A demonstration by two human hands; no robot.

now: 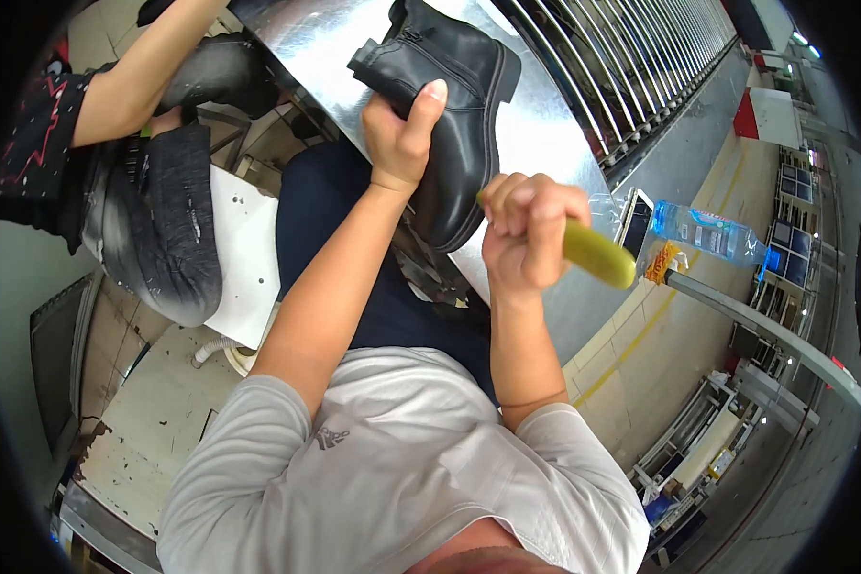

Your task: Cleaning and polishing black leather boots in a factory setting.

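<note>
In the head view, we have the black boot [464, 158] at twelve o'clock, above the shiny metal surface [550, 124]. Our left grip [399, 143] is closed on its upper, thumb against the side; our right grip [531, 230] wraps a smooth, rounded green handle [600, 255] near three o'clock, its far end unclear to us. We judge the boot moderately heavy, supple in the shaft, stiff along the sole and slightly slippery; ankle or heel should hold best. Slim metal bars [631, 72] run between one and two o'clock.

Left hand [399, 143] grips a black boot [457, 129], right hand [531, 230] apparently a yellow-green tool handle [600, 254].
</note>
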